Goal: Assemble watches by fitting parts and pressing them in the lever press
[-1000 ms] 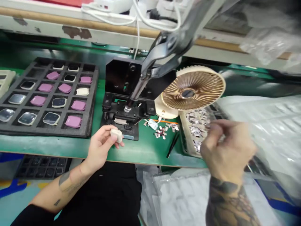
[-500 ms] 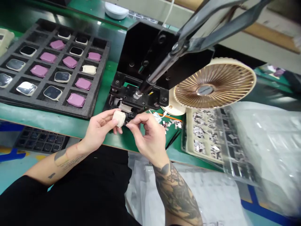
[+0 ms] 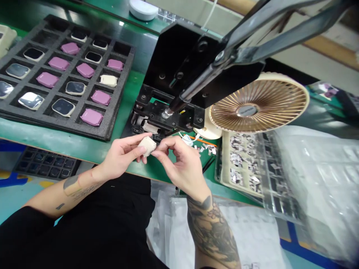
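My left hand (image 3: 122, 155) holds a cream square smartwatch case (image 3: 147, 145) between thumb and fingers, just in front of a black lever press (image 3: 174, 74). My right hand (image 3: 182, 164) pinches at the case's right side, with its fingertips touching it. Anything small between those fingertips is hidden. The press's lower die (image 3: 150, 127) sits just beyond the case, not touching it. To the left lies a black foam tray (image 3: 120, 74) holding several pink-covered pieces, glass-faced watch bodies and a cream case (image 3: 108, 80).
A cream desk fan (image 3: 246, 108) stands right of the press. Beyond it lies a cream tray of foil scraps (image 3: 237, 160), with a clear plastic tray and bagging at the right. Small scraps (image 3: 206, 149) and black tweezers (image 3: 209, 164) lie on the green bench (image 3: 67, 138).
My view has shifted slightly. The watch case has turned a little and sits slightly further right, and my right hand's fingertips now press against its side.
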